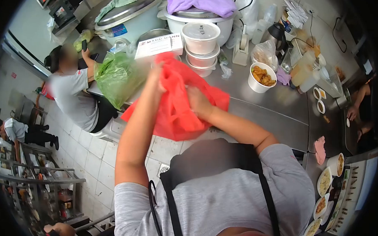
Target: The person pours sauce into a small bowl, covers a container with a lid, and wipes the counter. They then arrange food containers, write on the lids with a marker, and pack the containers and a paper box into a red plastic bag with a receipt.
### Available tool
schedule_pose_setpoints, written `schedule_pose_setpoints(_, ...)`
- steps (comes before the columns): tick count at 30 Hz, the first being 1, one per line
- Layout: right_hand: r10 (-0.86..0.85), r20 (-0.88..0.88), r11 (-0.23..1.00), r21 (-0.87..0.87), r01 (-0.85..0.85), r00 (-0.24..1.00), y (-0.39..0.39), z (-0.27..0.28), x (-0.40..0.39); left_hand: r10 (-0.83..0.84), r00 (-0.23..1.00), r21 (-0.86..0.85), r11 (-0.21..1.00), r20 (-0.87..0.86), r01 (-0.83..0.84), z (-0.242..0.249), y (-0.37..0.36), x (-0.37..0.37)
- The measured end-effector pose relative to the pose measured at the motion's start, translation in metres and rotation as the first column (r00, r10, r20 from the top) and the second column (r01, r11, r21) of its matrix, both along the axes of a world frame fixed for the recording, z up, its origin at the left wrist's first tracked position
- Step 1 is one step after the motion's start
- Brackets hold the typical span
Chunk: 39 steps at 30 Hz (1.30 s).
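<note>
A red fabric bag (176,114) hangs in front of me at the edge of the steel counter, bunched at the top. My left hand (155,77) is blurred and closed around its raised upper part. Lower down and to the right, my right hand (200,104) is closed on the bag's side; folds of cloth hide its fingertips. Just behind the bag are stacked white lidded tubs (201,37) and a white printed box (159,46). A green plastic bag (118,74) stands left of my left hand.
A white tub of fried food (262,77) stands on the counter (256,102) to the right. Large pots (130,19) line the back. A person (71,85) sits at the left, another stands farther off, and a co-worker's hand (352,113) shows at the right. Filled bowls (324,181) sit lower right.
</note>
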State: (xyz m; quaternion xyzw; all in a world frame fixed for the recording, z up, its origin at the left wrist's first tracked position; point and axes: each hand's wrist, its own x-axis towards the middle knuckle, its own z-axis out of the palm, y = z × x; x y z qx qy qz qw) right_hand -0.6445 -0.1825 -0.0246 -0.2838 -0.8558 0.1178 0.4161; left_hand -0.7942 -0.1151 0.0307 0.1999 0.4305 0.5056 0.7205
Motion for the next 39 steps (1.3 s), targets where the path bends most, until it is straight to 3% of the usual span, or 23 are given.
schedule_pose_setpoints(1,0.036,-0.184,0.94,-0.326,-0.096,0.982,-0.016,0.007,-0.007,-0.078,0.995,-0.022,0.997,-0.058,0.077,-0.01,0.005,0.009)
schedule_pose_setpoints(3,0.058,-0.25,0.823,-0.536,-0.188,0.966,-0.035,0.005,-0.005,-0.199,0.972,0.001,0.98,-0.125,0.201,0.013,-0.025,0.054)
schedule_pose_setpoints(7,0.243,-0.015,0.83,-0.514,-0.216,0.97,-0.042,-0.013,0.027,-0.404,0.914,0.149,0.906,0.025,0.397,0.057,-0.052,0.111)
schedule_pose_setpoints(10,0.203,0.162,0.924,-0.357,-0.135,0.966,-0.027,-0.023,0.05,-0.223,0.975,0.249,0.943,-0.019,0.221,0.131,-0.08,0.087)
schedule_pose_setpoints(11,0.155,0.203,0.959,-0.265,-0.098,0.967,-0.019,-0.022,0.059,-0.175,0.972,0.286,0.95,0.154,0.126,0.135,-0.072,0.065)
schedule_pose_setpoints(12,0.092,0.227,0.983,-0.178,-0.052,0.969,-0.013,-0.016,0.072,-0.439,0.786,0.425,0.87,0.435,0.25,0.126,-0.054,0.029)
schedule_pose_setpoints(14,-0.058,0.22,0.991,-0.108,0.084,0.974,-0.006,0.004,0.098,-0.378,0.814,0.523,0.846,0.442,0.109,0.121,-0.061,-0.014)
schedule_pose_setpoints(15,-0.155,0.217,0.954,-0.221,0.203,0.964,-0.016,0.026,0.11,-0.417,0.805,0.603,0.792,0.421,0.095,0.095,-0.051,-0.036)
schedule_pose_setpoints(16,-0.157,0.308,0.806,-0.509,0.302,0.938,-0.014,0.034,0.125,-0.297,0.873,0.569,0.822,0.386,0.028,0.078,-0.052,-0.047)
schedule_pose_setpoints(18,-0.156,0.399,0.653,-0.644,0.398,0.904,-0.01,0.035,0.155,-0.139,0.928,0.469,0.882,0.345,-0.042,0.019,-0.042,-0.065)
schedule_pose_setpoints(19,-0.16,0.396,0.6,-0.688,0.408,0.904,-0.006,0.029,0.17,-0.189,0.889,0.436,0.9,0.416,-0.012,-0.018,-0.034,-0.074)
schedule_pose_setpoints(21,-0.204,0.212,0.563,-0.773,0.292,0.956,0.008,-0.003,0.194,-0.18,0.861,0.28,0.959,0.475,0.046,-0.045,-0.043,-0.059)
schedule_pose_setpoints(24,-0.247,-0.138,0.628,-0.777,0.05,0.959,0.017,-0.022,0.185,-0.204,0.812,0.2,0.974,0.547,0.109,-0.061,-0.041,-0.031)
schedule_pose_setpoints(25,-0.216,0.157,0.666,-0.698,0.263,0.964,0.016,-0.01,0.191,-0.211,0.794,0.194,0.974,0.57,0.12,-0.061,-0.037,-0.025)
schedule_pose_setpoints(26,-0.188,0.437,0.716,-0.552,0.427,0.88,0.006,0.034,0.175,-0.247,0.762,0.211,0.966,0.598,0.148,-0.06,-0.034,-0.025)
schedule_pose_setpoints(27,-0.182,0.675,0.754,-0.371,0.542,0.715,-0.004,0.077,0.152,-0.252,0.749,0.21,0.966,0.613,0.153,-0.06,-0.035,-0.024)
schedule_pose_setpoints(29,-0.178,0.557,0.766,-0.439,0.47,0.811,0.008,0.117,0.124,-0.269,0.72,0.219,0.962,0.64,0.165,-0.055,-0.034,-0.021)
schedule_pose_setpoints(31,-0.367,0.222,0.545,-0.735,0.402,0.903,0.041,0.141,0.1,-0.247,0.744,0.182,0.968,0.621,0.17,-0.05,-0.039,-0.019)
schedule_pose_setpoints(33,-0.658,0.04,0.529,-0.687,0.499,0.752,0.094,0.128,0.084,-0.226,0.755,0.147,0.974,0.616,0.172,-0.054,-0.045,-0.02)
schedule_pose_setpoints(36,-0.688,-0.293,0.346,-0.937,-0.056,0.664,0.146,0.097,0.078,-0.209,0.758,0.124,0.978,0.617,0.169,-0.065,-0.049,-0.023)
schedule_pose_setpoints(39,-0.652,-0.337,0.333,-0.932,-0.143,0.679,0.159,0.089,0.078,-0.204,0.759,0.12,0.979,0.618,0.165,-0.069,-0.057,-0.02)
